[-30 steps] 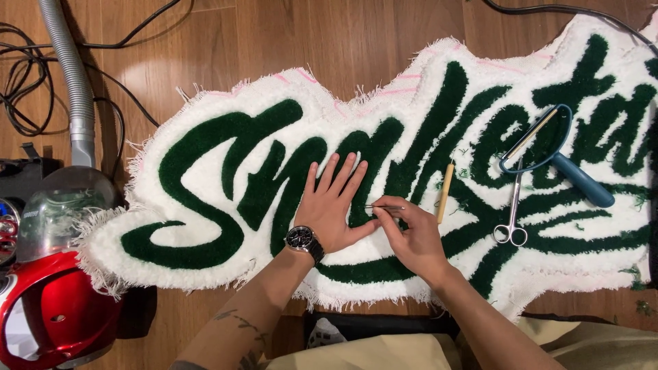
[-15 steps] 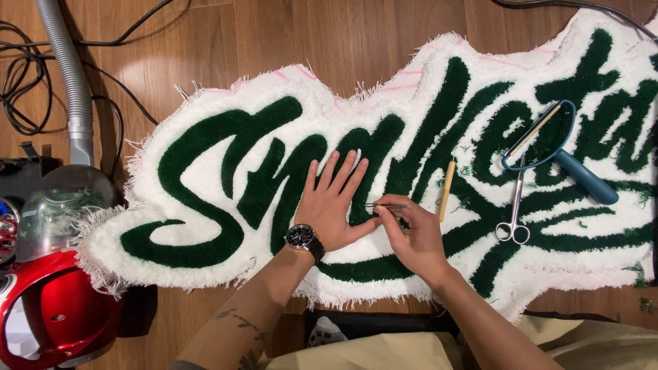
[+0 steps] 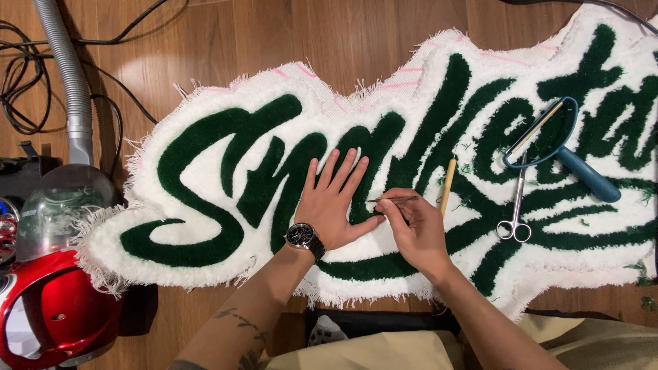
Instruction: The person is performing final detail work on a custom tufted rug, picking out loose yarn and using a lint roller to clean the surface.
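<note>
A white tufted rug point(image 3: 205, 185) with dark green script lettering lies on the wood floor. My left hand point(image 3: 336, 202), with a black wristwatch on its wrist, rests flat on the pile with fingers spread. Just to its right, my right hand point(image 3: 415, 229) pinches a thin dark metal tool point(image 3: 391, 199) whose tip points left toward my left fingers. A slim wooden stick point(image 3: 447, 186) lies on the rug beside my right hand. Further right on the rug lie silver scissors point(image 3: 517, 205) and a blue-handled loop tool point(image 3: 562, 147).
A red and grey vacuum cleaner point(image 3: 41, 301) with a clear dust cup stands at the left, and its grey hose point(image 3: 68, 82) runs up the floor. Black cables point(image 3: 27, 75) coil at the upper left. My tan trousers point(image 3: 384, 351) fill the bottom edge.
Both hands stay in almost the same spots on the rug. My right hand shifts only slightly with the thin tool.
</note>
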